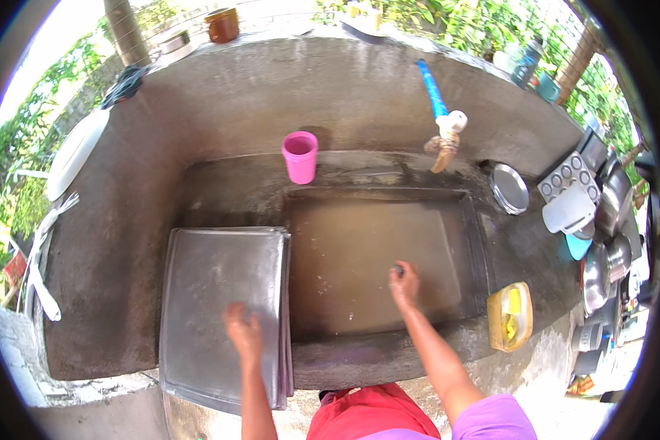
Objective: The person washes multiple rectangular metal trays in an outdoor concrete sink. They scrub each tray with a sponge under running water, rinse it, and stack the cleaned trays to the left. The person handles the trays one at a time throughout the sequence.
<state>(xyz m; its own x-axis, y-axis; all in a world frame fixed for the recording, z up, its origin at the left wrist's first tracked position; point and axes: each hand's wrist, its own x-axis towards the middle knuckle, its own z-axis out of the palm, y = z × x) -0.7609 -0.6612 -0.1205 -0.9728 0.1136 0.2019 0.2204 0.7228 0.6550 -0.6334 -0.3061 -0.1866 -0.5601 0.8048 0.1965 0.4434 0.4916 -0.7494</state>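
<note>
A stack of flat metal baking trays [220, 264] lies on the left of a concrete sink ledge, its near edge jutting over the rim. My left hand [243, 327] is over the top tray near its right side, blurred; whether it grips anything cannot be told. My right hand [404, 281] is over the cloudy brown water [363, 242] of the concrete basin, with its fingers curled round a small dark object [399, 270] that shows only in part. Right of the basin stands a yellowish plastic container [496, 324] with a yellow sponge [515, 301] and yellow scraps in it.
A pink plastic cup [300, 165] stands behind the basin. A blue pipe [432, 88] with a white tap [451, 124] juts from the back wall. Round metal pans [510, 188], a muffin tin [566, 175], a whitish pitcher [569, 208] and metal bowls [596, 280] crowd the right side.
</note>
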